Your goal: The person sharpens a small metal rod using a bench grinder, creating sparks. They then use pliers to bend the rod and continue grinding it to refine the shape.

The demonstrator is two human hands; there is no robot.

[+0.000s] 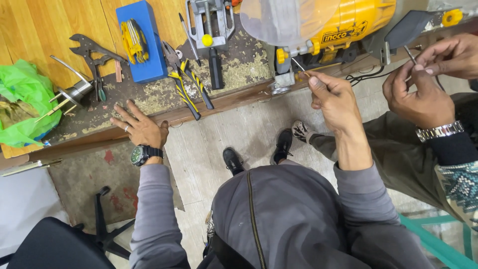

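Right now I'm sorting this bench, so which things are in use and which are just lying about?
In use:
- right hand pinching a thin metal rod at the yellow bench grinder
- left hand flat on the workbench edge
- co-worker's hands on a small part

Lying about:
- yellow-handled pliers
- blue box
- drill-press vise
- adjustable wrench
- green bag

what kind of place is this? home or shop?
Likely a workshop or repair bench. A worn wooden workbench carries yellow-and-black handled pliers, a dark metal adjustable wrench and a yellow bench grinder. The left hand rests flat on the bench edge; the right hand pinches a small part by the grinder.
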